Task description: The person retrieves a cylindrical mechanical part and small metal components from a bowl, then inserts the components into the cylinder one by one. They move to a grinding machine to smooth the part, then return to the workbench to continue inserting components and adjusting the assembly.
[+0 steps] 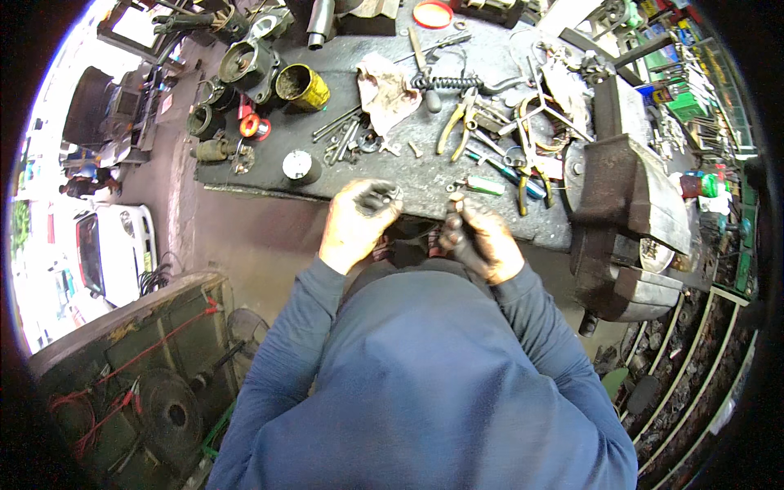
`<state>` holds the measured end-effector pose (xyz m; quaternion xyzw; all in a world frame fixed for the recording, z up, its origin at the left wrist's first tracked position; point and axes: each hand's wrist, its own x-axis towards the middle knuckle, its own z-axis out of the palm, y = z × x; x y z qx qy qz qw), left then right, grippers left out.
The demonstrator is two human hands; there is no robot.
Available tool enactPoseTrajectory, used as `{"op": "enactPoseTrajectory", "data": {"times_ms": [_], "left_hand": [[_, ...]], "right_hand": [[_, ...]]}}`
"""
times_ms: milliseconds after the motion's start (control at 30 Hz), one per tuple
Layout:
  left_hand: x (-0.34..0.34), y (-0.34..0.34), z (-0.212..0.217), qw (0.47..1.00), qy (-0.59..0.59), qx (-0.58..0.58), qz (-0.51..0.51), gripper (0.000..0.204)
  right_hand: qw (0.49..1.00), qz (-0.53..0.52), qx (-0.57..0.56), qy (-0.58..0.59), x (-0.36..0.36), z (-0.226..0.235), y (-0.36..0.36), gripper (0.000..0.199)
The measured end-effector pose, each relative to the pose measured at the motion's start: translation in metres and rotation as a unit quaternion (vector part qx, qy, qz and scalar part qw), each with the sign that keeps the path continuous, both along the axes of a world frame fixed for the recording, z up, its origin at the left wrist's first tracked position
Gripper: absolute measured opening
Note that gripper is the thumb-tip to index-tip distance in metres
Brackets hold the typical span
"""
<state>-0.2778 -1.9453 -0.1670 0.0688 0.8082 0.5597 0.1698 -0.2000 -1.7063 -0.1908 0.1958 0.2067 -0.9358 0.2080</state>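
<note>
Both my hands are held just off the near edge of a dark, grimy workbench (425, 171). My left hand (358, 222) has its blackened fingers curled in, with something small and dark at the fingertips that I cannot make out. My right hand (483, 237) is closed in a pinch on a small piece too tiny to name. Close to the left hand stands a short can with a pale top (298, 166). Just beyond the right hand lies a small green cylinder (486, 185). Yellow-handled pliers (454, 131), a second pair of pliers (535, 175) and a small bolt (416, 149) lie farther back.
A large bench vise (629, 188) stands at the right. On the bench are a stained rag (388, 94), a yellow can (302, 86), a coil spring (449, 82) and metal housings (245, 64). At the lower left is a metal cabinet (131, 351) with red cables.
</note>
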Motion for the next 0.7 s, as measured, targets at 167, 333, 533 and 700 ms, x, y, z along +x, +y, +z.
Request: {"op": "enactPoseTrajectory", "data": {"times_ms": [167,333,533,700], "left_hand": [[0.016,-0.016,-0.038,0.931,0.104,-0.343,-0.071,0.088],[0.016,0.025,-0.059,0.925,0.093,-0.367,-0.031,0.077],[0.007,0.014,-0.072,0.990,-0.046,0.063,0.121,0.048],[0.018,-0.004,-0.030,0.700,-0.386,0.595,0.089,0.066]], "right_hand": [[0.997,-0.014,0.076,0.014,0.016,-0.022,0.047,0.021],[0.993,0.022,0.115,0.031,0.022,-0.018,0.056,0.045],[0.985,0.022,0.163,0.055,0.028,-0.028,0.072,0.048],[0.944,0.065,0.311,0.092,0.022,-0.001,0.065,0.028]]}}
